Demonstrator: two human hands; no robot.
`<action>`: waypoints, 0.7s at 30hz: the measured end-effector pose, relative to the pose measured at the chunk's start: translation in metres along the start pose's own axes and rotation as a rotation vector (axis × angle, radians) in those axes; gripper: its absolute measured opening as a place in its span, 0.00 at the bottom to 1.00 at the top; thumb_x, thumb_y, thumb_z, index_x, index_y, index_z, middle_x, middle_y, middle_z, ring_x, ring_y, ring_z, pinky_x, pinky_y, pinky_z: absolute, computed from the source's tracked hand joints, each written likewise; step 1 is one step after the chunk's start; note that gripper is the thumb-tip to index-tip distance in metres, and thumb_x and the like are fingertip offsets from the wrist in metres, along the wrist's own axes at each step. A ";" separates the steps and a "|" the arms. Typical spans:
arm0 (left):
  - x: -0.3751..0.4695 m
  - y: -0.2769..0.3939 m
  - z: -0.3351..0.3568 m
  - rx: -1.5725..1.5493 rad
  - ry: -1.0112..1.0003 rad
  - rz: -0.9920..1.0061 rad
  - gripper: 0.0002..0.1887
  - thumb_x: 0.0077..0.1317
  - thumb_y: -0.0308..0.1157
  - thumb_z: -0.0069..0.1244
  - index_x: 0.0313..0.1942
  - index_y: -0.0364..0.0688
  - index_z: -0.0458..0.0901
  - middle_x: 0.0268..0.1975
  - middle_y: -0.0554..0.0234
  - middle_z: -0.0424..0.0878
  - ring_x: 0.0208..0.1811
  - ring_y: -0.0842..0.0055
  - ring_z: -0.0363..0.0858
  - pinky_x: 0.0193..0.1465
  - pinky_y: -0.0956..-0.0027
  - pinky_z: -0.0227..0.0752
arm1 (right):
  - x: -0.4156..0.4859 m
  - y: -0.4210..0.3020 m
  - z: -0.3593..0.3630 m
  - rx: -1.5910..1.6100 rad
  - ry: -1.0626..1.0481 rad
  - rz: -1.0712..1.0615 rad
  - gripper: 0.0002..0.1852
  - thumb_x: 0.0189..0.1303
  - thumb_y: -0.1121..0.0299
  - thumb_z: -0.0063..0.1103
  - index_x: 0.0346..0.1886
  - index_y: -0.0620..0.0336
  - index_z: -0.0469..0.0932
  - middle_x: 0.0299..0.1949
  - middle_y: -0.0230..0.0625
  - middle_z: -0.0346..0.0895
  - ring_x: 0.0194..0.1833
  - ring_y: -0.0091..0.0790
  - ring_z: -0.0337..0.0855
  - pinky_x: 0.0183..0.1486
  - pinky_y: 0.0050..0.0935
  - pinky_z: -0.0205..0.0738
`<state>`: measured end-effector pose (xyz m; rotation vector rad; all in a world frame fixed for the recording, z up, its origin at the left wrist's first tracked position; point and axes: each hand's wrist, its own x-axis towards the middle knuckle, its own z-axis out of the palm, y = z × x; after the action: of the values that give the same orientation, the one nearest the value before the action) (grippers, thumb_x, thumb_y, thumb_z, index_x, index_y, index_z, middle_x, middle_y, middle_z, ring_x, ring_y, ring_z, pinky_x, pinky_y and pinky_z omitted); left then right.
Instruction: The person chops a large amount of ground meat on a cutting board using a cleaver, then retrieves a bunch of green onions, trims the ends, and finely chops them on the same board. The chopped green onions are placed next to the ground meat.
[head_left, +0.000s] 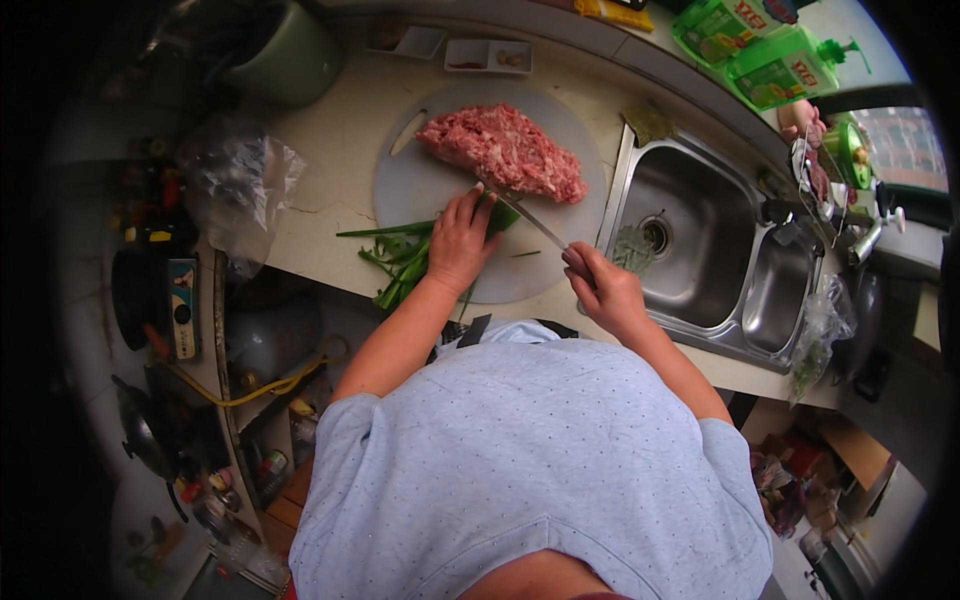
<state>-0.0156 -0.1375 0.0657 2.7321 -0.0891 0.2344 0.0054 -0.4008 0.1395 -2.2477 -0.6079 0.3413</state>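
Note:
My left hand (459, 244) presses down on a bunch of green leafy stalks (405, 259), which lies across the lower left edge of a round white plastic cutting board (540, 266) and overhangs the counter. In my right hand (606, 286) is the handle of a kitchen knife (534, 219); its blade points up and left, close to my left fingertips and the cut end of the greens. A large mound of raw minced meat (506, 150) lies on the upper part of the board, just beyond the blade. One small green piece (526, 253) lies apart on the board.
Right of the board is a double-bowl steel sink (694, 225) with a greenish cloth (634, 250) inside. Divided white dishes (489, 57) stand behind the board. A clear plastic bag (240, 187) and a pale green pot (289, 60) are at left. Green soap bottles (784, 67) stand at upper right.

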 end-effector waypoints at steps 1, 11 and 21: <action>0.000 -0.002 0.002 -0.021 -0.057 -0.035 0.40 0.53 0.37 0.66 0.67 0.45 0.67 0.69 0.53 0.65 0.67 0.53 0.68 0.68 0.54 0.66 | 0.006 0.000 0.001 -0.046 -0.026 0.006 0.20 0.65 0.65 0.61 0.60 0.51 0.71 0.47 0.39 0.86 0.42 0.48 0.87 0.40 0.41 0.82; -0.009 -0.003 0.005 -0.026 0.216 0.116 0.26 0.52 0.34 0.65 0.52 0.51 0.76 0.61 0.59 0.70 0.60 0.57 0.72 0.60 0.57 0.71 | 0.038 0.016 0.007 -0.103 -0.147 -0.058 0.19 0.67 0.62 0.58 0.59 0.51 0.68 0.46 0.36 0.86 0.43 0.48 0.86 0.41 0.45 0.81; -0.002 -0.009 0.003 -0.153 0.079 0.077 0.16 0.55 0.29 0.62 0.44 0.43 0.78 0.53 0.56 0.75 0.56 0.57 0.75 0.58 0.57 0.72 | 0.049 0.005 0.011 -0.233 -0.253 0.055 0.17 0.69 0.60 0.55 0.58 0.50 0.69 0.42 0.43 0.86 0.40 0.54 0.85 0.40 0.51 0.79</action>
<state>-0.0166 -0.1300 0.0594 2.5665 -0.1825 0.3426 0.0439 -0.3720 0.1258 -2.4675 -0.7512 0.6173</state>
